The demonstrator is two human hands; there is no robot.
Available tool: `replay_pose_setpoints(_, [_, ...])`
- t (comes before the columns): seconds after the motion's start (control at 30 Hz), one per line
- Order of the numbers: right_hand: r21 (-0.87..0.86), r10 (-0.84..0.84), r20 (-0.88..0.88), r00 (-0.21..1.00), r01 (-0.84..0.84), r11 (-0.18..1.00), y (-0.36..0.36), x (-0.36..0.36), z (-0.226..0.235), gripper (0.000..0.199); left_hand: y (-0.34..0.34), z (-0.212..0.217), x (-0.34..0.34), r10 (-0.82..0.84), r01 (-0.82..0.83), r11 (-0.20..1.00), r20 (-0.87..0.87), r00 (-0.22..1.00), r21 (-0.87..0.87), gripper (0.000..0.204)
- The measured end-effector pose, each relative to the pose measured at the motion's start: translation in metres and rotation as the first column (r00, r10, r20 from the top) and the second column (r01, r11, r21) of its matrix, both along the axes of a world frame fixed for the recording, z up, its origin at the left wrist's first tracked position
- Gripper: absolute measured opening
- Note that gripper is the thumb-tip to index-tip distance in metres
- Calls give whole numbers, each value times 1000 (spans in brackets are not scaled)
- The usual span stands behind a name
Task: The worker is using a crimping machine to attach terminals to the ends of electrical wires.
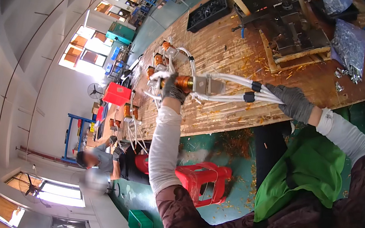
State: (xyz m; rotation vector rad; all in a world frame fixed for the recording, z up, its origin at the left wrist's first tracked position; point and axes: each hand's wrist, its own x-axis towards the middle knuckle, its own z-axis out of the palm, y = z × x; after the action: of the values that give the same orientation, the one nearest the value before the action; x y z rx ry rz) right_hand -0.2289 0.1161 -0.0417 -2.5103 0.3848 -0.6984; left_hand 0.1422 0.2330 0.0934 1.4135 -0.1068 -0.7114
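My left hand (pixel 173 90), in a dark grey glove, is closed round a copper-wound coil (pixel 184 84) above the wooden bench. A silvery metal block (pixel 209 86) joins the coil's right side. From it, a bundle of white cables (pixel 230 99) runs right, wrapped in places by black bands (pixel 249 96). My gloved right hand (pixel 292 103) is closed on the far end of these cables; its fingertips partly hide the ends. More copper coils (pixel 158 59) with white leads stand just beyond my left hand.
The worn bench (pixel 218 119) carries a black tray (pixel 208 12), a dark metal machine (pixel 294 32) and a plastic bag of metal parts (pixel 349 46). A red stool (pixel 204 177) stands below the bench edge. Another person (pixel 102 161) sits at the left, near further coils (pixel 131 111).
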Motion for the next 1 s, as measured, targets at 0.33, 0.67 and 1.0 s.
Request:
replay_pose_setpoints(0.33, [232, 39, -293, 955, 31, 972, -15, 56, -13, 56, 5, -114, 101, -154, 156, 988, -188, 970, 0, 40])
replay_pose_setpoints(0.67, [159, 18, -277, 961, 27, 987, -42, 74, -50, 52, -36, -106, 104, -59, 83, 992, -221, 974, 100, 33])
replay_pose_setpoints(1.0, [128, 130, -167, 977, -109, 986, -51, 56, -28, 55, -7, -95, 162, -710, 590, 701, -466, 528, -399, 40])
